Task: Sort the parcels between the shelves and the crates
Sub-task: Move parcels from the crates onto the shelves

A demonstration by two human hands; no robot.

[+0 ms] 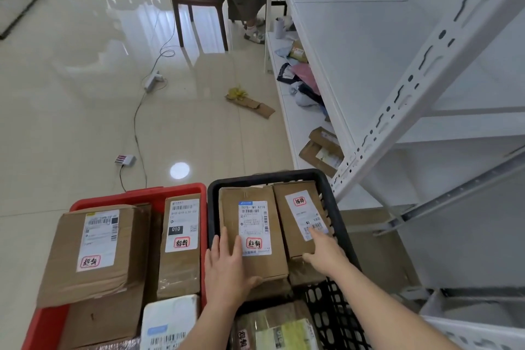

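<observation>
A black crate [335, 207] in front of me holds two labelled cardboard parcels side by side. My left hand [227, 264] lies flat on the near left part of the left parcel [255, 207], fingers straight, thumb along its near edge. My right hand [324, 250] rests with straight fingers on the right parcel [295, 224], fingertips at its label. A red crate [142, 196] to the left holds a large tilted box [93, 247], a narrow box [181, 236] and a white parcel [170, 318]. White metal shelves [355, 45] stand to the right.
Several soft bags [301, 79] and cardboard boxes [321, 150] lie on the lowest shelf. On the tiled floor are a power strip [152, 79] with cables, a small charger [125, 160] and a flattened carton [250, 101]. A person sits on a chair [196, 0] at the back.
</observation>
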